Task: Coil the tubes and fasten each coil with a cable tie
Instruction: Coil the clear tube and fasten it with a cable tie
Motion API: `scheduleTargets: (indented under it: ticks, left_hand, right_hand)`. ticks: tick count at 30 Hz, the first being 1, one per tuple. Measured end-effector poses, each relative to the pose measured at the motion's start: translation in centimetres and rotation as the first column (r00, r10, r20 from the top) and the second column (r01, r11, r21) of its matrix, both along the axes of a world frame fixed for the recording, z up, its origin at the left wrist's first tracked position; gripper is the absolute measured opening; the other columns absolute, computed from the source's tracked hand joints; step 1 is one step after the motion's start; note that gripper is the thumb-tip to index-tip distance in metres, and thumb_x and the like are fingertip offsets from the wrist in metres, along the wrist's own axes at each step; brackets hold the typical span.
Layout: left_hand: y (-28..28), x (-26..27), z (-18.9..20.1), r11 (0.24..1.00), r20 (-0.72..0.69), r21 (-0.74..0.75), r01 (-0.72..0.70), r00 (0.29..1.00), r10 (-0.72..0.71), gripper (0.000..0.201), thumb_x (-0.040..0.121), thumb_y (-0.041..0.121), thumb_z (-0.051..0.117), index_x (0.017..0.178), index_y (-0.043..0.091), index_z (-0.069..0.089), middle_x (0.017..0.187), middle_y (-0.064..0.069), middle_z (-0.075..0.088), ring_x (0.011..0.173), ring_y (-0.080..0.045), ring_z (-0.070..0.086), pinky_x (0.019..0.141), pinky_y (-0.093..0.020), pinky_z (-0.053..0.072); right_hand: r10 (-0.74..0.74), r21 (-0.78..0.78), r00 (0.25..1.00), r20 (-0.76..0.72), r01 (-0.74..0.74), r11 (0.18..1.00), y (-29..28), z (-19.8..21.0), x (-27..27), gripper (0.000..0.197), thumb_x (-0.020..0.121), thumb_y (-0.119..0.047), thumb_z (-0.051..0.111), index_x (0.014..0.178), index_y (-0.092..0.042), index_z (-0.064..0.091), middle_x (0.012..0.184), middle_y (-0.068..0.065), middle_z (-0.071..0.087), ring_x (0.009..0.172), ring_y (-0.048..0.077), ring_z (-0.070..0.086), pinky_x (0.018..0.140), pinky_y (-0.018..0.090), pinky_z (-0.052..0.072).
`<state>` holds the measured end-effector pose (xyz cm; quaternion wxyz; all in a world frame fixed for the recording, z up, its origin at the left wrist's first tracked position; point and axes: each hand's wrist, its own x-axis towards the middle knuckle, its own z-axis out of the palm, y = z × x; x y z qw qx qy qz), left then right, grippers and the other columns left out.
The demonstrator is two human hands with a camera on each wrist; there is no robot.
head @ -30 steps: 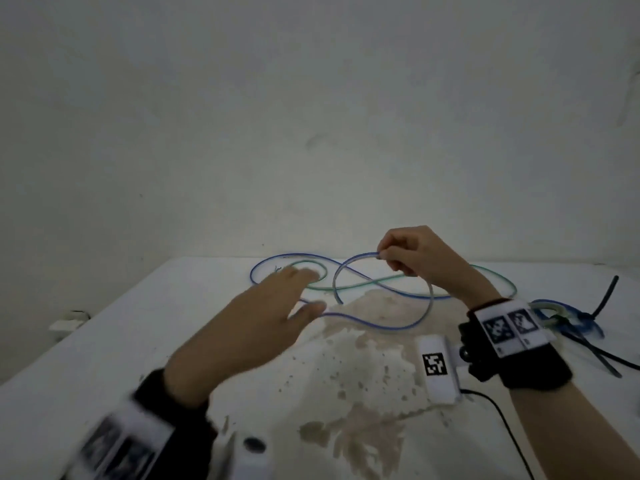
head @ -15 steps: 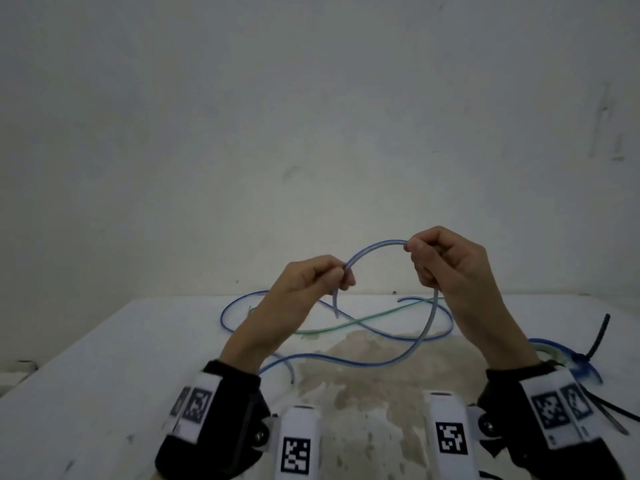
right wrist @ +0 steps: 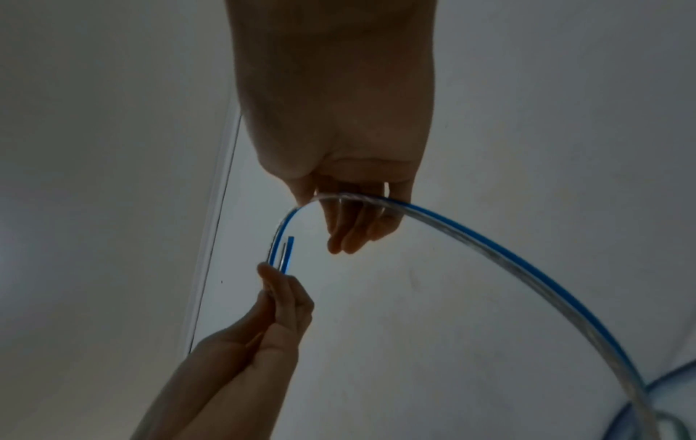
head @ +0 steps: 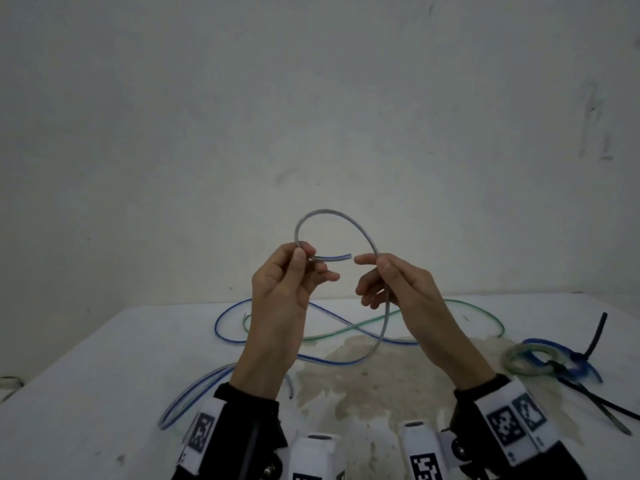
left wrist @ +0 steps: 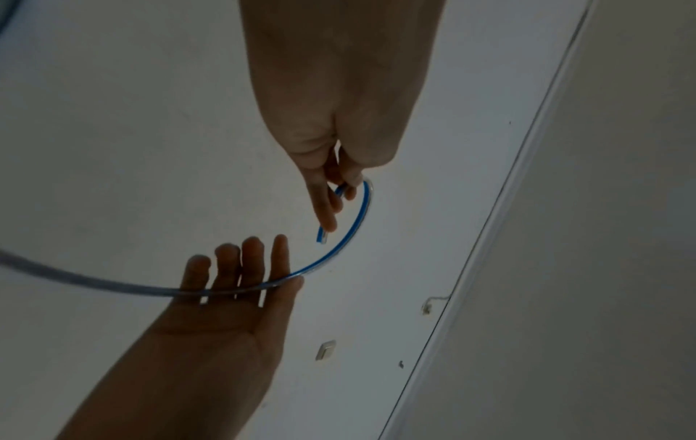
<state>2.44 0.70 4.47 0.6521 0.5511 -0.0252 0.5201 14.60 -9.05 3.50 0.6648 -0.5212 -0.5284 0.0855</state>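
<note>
A clear tube with a blue stripe (head: 327,212) arcs in the air between my hands; the rest of it trails down onto the white table (head: 104,375). My left hand (head: 302,256) pinches it between thumb and forefinger near its cut end (head: 348,257), which pokes right. My right hand (head: 373,268) holds the tube loosely, thumb over it and fingers nearly straight beneath. In the left wrist view the tube (left wrist: 339,253) crosses the right hand's fingers (left wrist: 241,268). In the right wrist view the tube (right wrist: 527,268) runs over my fingers (right wrist: 354,226).
A green-striped tube (head: 346,332) lies loose on the table, crossing the blue one. At the right sit finished coils (head: 533,358) with black cable ties (head: 597,334). A brown stain (head: 363,379) covers the table's middle. A wall stands close behind.
My left hand went from reaching open over the table to pinching the tube near its end. Both hands rose, and the arc between them has widened into a loop.
</note>
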Motion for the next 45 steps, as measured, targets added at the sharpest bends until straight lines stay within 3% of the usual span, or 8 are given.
scheduleTargets:
  ticks: [9, 13, 16, 23, 29, 36, 39, 45]
  left_hand:
    - [-0.9, 0.5, -1.6, 0.987, -0.273, 0.155, 0.048, 0.962, -0.003, 0.017, 0.093, 0.003, 0.047, 0.091, 0.004, 0.064, 0.074, -0.006, 0.065, 0.074, -0.017, 0.065, 0.067, -0.024, 0.052]
    - [0.2, -0.5, -0.9, 0.990, -0.356, 0.069, 0.123, 0.930, -0.090, 0.032, 0.079, 0.028, 0.060, 0.107, 0.011, 0.061, 0.081, -0.005, 0.061, 0.068, -0.019, 0.061, 0.052, -0.026, 0.046]
    - [0.2, -0.9, -0.9, 0.975, -0.471, 0.185, 0.123, 0.882, -0.022, 0.028, 0.091, 0.029, 0.049, 0.090, 0.005, 0.063, 0.075, -0.009, 0.059, 0.057, -0.015, 0.055, 0.043, -0.023, 0.038]
    - [-1.2, 0.4, -1.4, 0.972, -0.299, -0.038, 0.231, 0.926, -0.232, 0.033, 0.096, 0.018, 0.037, 0.074, 0.000, 0.055, 0.063, -0.006, 0.051, 0.058, -0.016, 0.054, 0.053, -0.028, 0.051]
    - [-1.5, 0.6, -1.5, 0.987, -0.298, -0.082, 0.142, 0.941, -0.160, 0.034, 0.098, 0.018, 0.038, 0.078, 0.002, 0.061, 0.068, -0.007, 0.060, 0.067, -0.017, 0.061, 0.054, -0.029, 0.053]
    - [-0.2, -0.6, -1.0, 0.895, -0.577, 0.441, 0.069, 0.786, 0.223, 0.019, 0.096, 0.016, 0.045, 0.091, 0.004, 0.059, 0.074, -0.003, 0.062, 0.062, -0.012, 0.059, 0.052, -0.025, 0.046]
    - [-0.4, -0.4, -1.5, 0.889, -0.655, 0.444, 0.115, 0.719, 0.234, 0.031, 0.099, 0.022, 0.037, 0.088, 0.000, 0.055, 0.063, -0.003, 0.053, 0.053, -0.011, 0.050, 0.050, -0.024, 0.040]
    - [0.0, -0.4, -1.2, 0.932, -0.556, 0.359, 0.053, 0.814, 0.168, 0.014, 0.097, 0.014, 0.044, 0.087, 0.008, 0.051, 0.060, -0.002, 0.052, 0.049, -0.010, 0.046, 0.047, -0.021, 0.036]
  right_hand:
    - [0.015, 0.063, 0.979, -0.204, -0.002, 0.998, 0.6, -0.5, -0.2, 0.021, 0.094, -0.004, 0.047, 0.080, -0.005, 0.063, 0.056, -0.001, 0.045, 0.051, 0.010, 0.038, 0.049, 0.020, 0.035]
    - [-0.034, -0.214, 0.992, 0.124, 0.060, 0.975, -1.4, 0.7, 1.5, 0.025, 0.091, -0.001, 0.051, 0.070, -0.007, 0.062, 0.048, -0.010, 0.040, 0.047, 0.011, 0.032, 0.046, 0.020, 0.030]
    - [-0.007, -0.349, 0.962, 0.272, 0.105, 0.931, -2.6, 1.3, 1.5, 0.021, 0.090, -0.005, 0.056, 0.072, -0.009, 0.065, 0.046, -0.011, 0.045, 0.050, 0.011, 0.036, 0.048, 0.021, 0.033]
    - [0.210, -0.002, 0.925, -0.315, -0.222, 0.975, -2.4, 1.5, 1.2, 0.021, 0.073, -0.009, 0.063, 0.086, 0.007, 0.067, 0.055, 0.000, 0.048, 0.053, 0.011, 0.038, 0.048, 0.020, 0.034]
    - [0.067, -0.170, 0.991, -0.120, -0.087, 0.982, -1.9, 1.0, 0.8, 0.019, 0.090, -0.025, 0.054, 0.086, -0.012, 0.067, 0.068, 0.006, 0.063, 0.063, 0.014, 0.059, 0.055, 0.021, 0.046]
    - [0.113, -0.359, 0.988, 0.108, -0.067, 0.931, -1.5, 0.8, -0.2, 0.018, 0.091, -0.015, 0.055, 0.083, -0.006, 0.069, 0.052, -0.002, 0.048, 0.051, 0.008, 0.040, 0.053, 0.017, 0.034]
    - [0.058, -0.387, 0.983, 0.175, 0.015, 0.922, -1.2, 0.6, -0.7, 0.018, 0.091, -0.018, 0.055, 0.080, -0.006, 0.062, 0.053, -0.004, 0.048, 0.052, 0.010, 0.040, 0.055, 0.021, 0.034]
    - [0.031, -0.267, 0.992, 0.122, 0.002, 0.964, -1.1, 0.6, -0.6, 0.016, 0.089, -0.014, 0.058, 0.080, -0.001, 0.055, 0.057, 0.005, 0.048, 0.056, 0.016, 0.040, 0.054, 0.025, 0.034]
